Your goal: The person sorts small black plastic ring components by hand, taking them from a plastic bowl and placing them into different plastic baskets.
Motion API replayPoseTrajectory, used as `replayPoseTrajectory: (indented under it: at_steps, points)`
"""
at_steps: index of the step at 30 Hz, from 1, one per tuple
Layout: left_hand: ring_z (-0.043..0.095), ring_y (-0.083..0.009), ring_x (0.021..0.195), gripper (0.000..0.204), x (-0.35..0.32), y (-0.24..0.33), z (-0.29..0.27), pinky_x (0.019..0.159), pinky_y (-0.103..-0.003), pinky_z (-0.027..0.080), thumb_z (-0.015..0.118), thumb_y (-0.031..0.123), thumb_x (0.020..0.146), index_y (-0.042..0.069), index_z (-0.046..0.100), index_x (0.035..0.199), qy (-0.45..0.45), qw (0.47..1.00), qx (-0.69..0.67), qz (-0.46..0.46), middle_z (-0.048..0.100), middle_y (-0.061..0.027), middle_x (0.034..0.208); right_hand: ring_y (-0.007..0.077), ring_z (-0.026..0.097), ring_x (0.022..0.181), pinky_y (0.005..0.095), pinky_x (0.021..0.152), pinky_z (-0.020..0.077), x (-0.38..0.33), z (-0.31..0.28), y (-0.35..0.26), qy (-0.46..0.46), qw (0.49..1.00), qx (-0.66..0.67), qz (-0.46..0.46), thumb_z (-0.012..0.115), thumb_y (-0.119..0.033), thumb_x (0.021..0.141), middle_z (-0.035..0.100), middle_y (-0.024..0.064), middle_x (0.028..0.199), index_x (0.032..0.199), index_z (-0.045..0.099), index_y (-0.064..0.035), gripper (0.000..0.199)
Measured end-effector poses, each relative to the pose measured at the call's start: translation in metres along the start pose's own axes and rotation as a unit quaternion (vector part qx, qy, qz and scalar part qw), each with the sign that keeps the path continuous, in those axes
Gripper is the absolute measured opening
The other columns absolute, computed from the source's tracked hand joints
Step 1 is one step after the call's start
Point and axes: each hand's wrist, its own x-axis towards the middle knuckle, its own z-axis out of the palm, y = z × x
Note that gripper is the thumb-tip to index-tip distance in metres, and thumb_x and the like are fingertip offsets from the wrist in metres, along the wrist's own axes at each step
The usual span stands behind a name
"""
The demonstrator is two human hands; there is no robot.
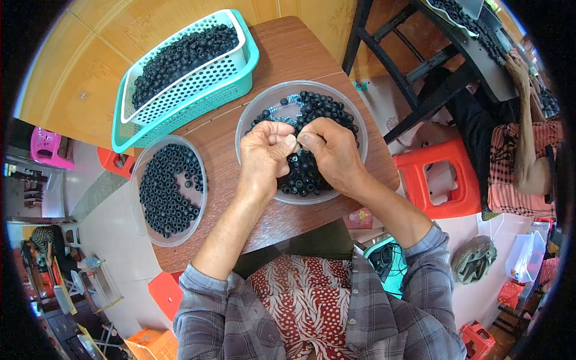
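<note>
My left hand [261, 157] and my right hand [336, 151] meet over a round clear tub [245, 114], thumbs and fingertips pinched close together. Whatever they hold between the fingertips is too small and hidden to name. Below them the tub holds many small black round parts [327, 111], like caps or rings, and a cluster of tiny light-blue and silvery pieces [281, 111]. To the left stands another round clear tub [203, 207] with black ring-like parts [162, 195] spread over its bottom.
A white perforated basket [198, 78] full of black parts sits inside a turquoise basket [249, 78] at the table's back left. The wooden table [288, 45] ends close behind my tub. Red stools [408, 180] and a co-worker's arm [525, 114] at another table are on the right.
</note>
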Motion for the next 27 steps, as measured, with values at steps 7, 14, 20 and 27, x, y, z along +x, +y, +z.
replayPoseTrajectory:
  at_steps: [7,14,20,27]
  points:
    - [0.058,-0.0143,0.073,0.029,-0.009,-0.009,0.003,0.059,-0.026,0.048,0.064,-0.003,0.081,0.000,0.055,0.108,0.054,0.945,0.208,0.246,0.060,-0.0088,0.090,0.0126,0.055,0.059,0.0293,0.057,0.0428,0.010,-0.005,-0.008,-0.030,0.971,0.147,0.184,0.061,-0.016,0.084,0.061,0.0081,0.063,0.073,0.063,0.0023,0.022]
    - [0.062,-0.0239,0.078,0.031,-0.010,-0.005,0.004,0.065,-0.032,0.050,0.065,-0.009,0.076,0.001,0.057,0.104,0.031,0.837,0.359,0.411,0.059,-0.0118,0.087,0.0082,0.053,0.061,0.0249,0.056,0.0416,0.008,-0.009,-0.007,-0.066,0.945,0.225,0.228,0.062,-0.016,0.085,0.060,0.0023,0.063,0.069,0.062,0.0017,0.024]
    - [0.059,-0.0124,0.075,0.016,-0.008,-0.009,0.007,0.065,-0.027,0.050,0.064,-0.005,0.082,0.000,0.058,0.096,0.054,0.935,0.194,0.291,0.060,-0.0048,0.079,0.0086,0.053,0.061,0.0260,0.056,0.0425,0.006,-0.009,-0.009,-0.060,0.957,0.210,0.189,0.063,-0.017,0.084,0.061,0.0037,0.065,0.073,0.063,0.0016,0.022]
    - [0.046,-0.0031,0.053,0.011,0.003,0.007,-0.001,0.043,-0.017,0.035,0.063,0.002,0.085,0.002,0.060,0.096,0.053,0.996,-0.020,0.068,0.064,-0.0059,0.079,0.0255,0.062,0.068,0.0355,0.064,0.0472,0.011,-0.008,-0.003,-0.036,0.993,0.077,0.084,0.061,-0.013,0.082,0.063,0.0154,0.071,0.080,0.061,0.0029,0.016]
